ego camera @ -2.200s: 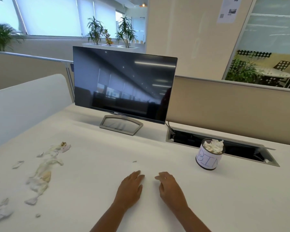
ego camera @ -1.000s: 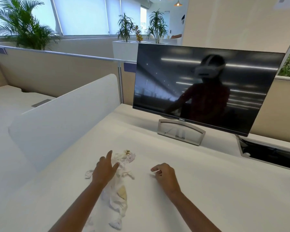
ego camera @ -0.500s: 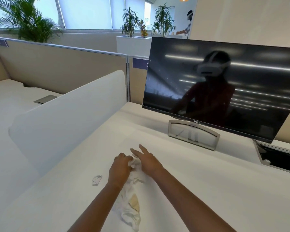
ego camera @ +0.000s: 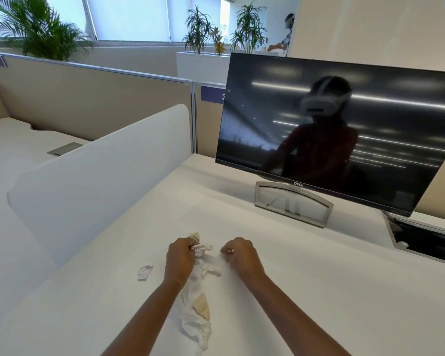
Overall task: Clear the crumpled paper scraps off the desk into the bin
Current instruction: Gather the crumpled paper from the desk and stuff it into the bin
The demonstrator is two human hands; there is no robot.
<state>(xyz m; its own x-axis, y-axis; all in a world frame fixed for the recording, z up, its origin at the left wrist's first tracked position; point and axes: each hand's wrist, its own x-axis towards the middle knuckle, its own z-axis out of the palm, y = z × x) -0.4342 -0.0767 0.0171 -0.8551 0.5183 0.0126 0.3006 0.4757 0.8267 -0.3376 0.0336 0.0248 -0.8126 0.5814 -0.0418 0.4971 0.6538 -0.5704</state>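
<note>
Head view. We see both forearms reaching over a white tabletop. The left hand has its fingers curled round the far end of a heap of crumpled paper scraps, gripping a wad of it. The rest of the heap trails back along the tabletop toward the near edge, lying between the two forearms, with one tan piece in it. The right hand rests just beside the heap, its fingers curled under, tips down at the tabletop. We cannot tell whether they pinch anything. A single small scrap lies apart from the heap, near the left hand, on the side of the left edge. Along that left edge stands a white divider panel. At the far edge stands a dark monitor on its stand, and an open cable hatch sits toward the right edge.
</note>
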